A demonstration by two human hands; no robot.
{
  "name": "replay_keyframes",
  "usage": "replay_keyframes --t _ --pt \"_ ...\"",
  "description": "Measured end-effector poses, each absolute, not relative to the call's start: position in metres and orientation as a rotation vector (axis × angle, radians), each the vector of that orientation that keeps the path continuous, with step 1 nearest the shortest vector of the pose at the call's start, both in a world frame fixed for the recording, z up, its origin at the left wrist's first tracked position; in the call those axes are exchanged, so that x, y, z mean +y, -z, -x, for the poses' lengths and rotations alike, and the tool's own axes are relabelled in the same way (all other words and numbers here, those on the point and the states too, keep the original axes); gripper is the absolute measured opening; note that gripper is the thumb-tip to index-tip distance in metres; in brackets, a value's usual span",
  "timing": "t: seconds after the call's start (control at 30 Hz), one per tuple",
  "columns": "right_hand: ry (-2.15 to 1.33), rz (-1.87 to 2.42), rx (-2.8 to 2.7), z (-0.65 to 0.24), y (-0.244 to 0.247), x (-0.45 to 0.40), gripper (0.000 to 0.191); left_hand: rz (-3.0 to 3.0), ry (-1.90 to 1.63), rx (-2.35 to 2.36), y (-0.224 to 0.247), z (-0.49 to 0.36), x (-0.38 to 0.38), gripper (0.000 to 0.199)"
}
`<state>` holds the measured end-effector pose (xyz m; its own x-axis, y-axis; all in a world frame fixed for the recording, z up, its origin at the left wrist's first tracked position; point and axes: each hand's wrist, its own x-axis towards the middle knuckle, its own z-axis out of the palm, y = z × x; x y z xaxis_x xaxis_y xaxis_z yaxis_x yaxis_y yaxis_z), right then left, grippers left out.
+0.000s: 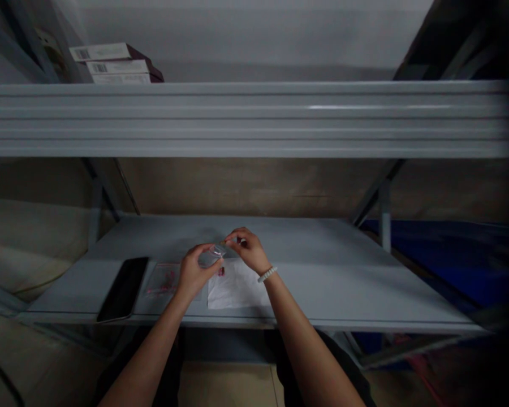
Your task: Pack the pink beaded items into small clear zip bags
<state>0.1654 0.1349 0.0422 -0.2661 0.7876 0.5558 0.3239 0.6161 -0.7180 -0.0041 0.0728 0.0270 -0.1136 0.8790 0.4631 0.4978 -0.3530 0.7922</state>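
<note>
My left hand [194, 272] grips a small clear plastic bag [217, 252] between thumb and fingers, its upper edge spread apart. Close to the bag's top, my right hand [246, 249] pinches a tiny yellowish piece [223, 242], too small to name. Beneath both hands a white paper sheet [237, 291] lies on the shelf. Small dark red bits [221, 271] show near the sheet's upper left; whether they are on the paper or in the bag I cannot tell. Left of my left hand lies a clear bag with red pieces [164, 281].
A black phone or tablet [124, 288] lies at the left of the grey shelf [322, 271]. Above runs a thick metal shelf beam [254, 120], with several stacked boxes [119, 68] behind it. Slanted braces [384, 215] stand at both sides. Something blue [441, 260] is at the right.
</note>
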Motion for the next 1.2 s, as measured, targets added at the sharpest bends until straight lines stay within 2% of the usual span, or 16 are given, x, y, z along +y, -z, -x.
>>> replay_keyframes --t 0.3,0.47,0.63,0.83,1.1,1.2 --pt "-0.693 0.872 -2.042 -0.167 -0.061 0.108 0.005 -1.901 -1.496 1.591 -0.025 -0.01 0.074 0.037" --pt "-0.754 0.878 -2.068 -0.18 -0.071 0.098 0.006 -1.648 -1.512 1.332 -0.029 -0.013 0.071 0.044" --pt "-0.805 0.903 -2.09 -0.198 -0.075 0.091 0.006 -1.445 -1.327 1.121 -0.032 -0.007 0.066 0.027" --pt "-0.811 0.979 -1.965 -0.2 -0.069 0.085 0.003 -1.681 -1.365 1.157 -0.038 0.0 0.06 0.017" --pt "-0.65 0.959 -1.741 -0.184 -0.072 0.077 0.022 -1.776 -1.513 1.443 -0.047 0.002 0.05 0.009" --pt "-0.613 0.976 -1.695 -0.18 -0.072 0.072 0.023 -1.815 -1.524 1.453 -0.049 0.003 0.048 0.011"
